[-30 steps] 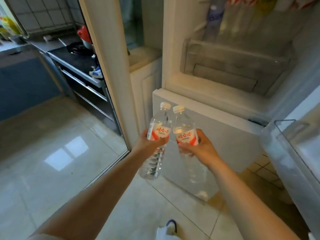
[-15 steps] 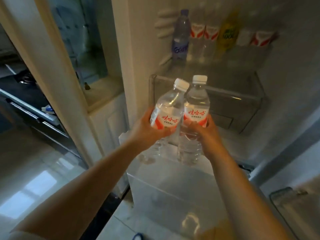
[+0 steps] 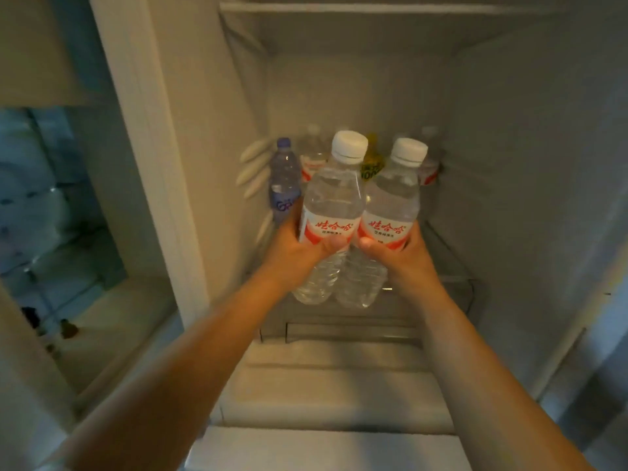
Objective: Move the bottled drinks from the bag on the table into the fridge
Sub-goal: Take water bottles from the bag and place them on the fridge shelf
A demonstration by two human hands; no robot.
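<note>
I hold two clear water bottles with white caps and red-and-white labels, upright and side by side. My left hand point(image 3: 295, 248) grips the left water bottle point(image 3: 334, 198) around its label. My right hand point(image 3: 404, 251) grips the right water bottle point(image 3: 396, 195) the same way. Both bottles hang in front of the open fridge point(image 3: 509, 147), above a clear drawer point(image 3: 455, 273). The bag and the table are out of sight.
Several bottles stand at the back of the fridge shelf: a blue-tinted bottle point(image 3: 283, 178) at the left, a yellow-labelled bottle point(image 3: 372, 163) between my two, and red-labelled ones point(image 3: 312, 158). A white door frame point(image 3: 149, 147) runs down the left. An upper shelf point(image 3: 356, 10) spans the top.
Both hands have lifted the bottles up and forward toward the fridge shelf. My view has tilted up from the floor and the lower drawer front into the fridge compartment.
</note>
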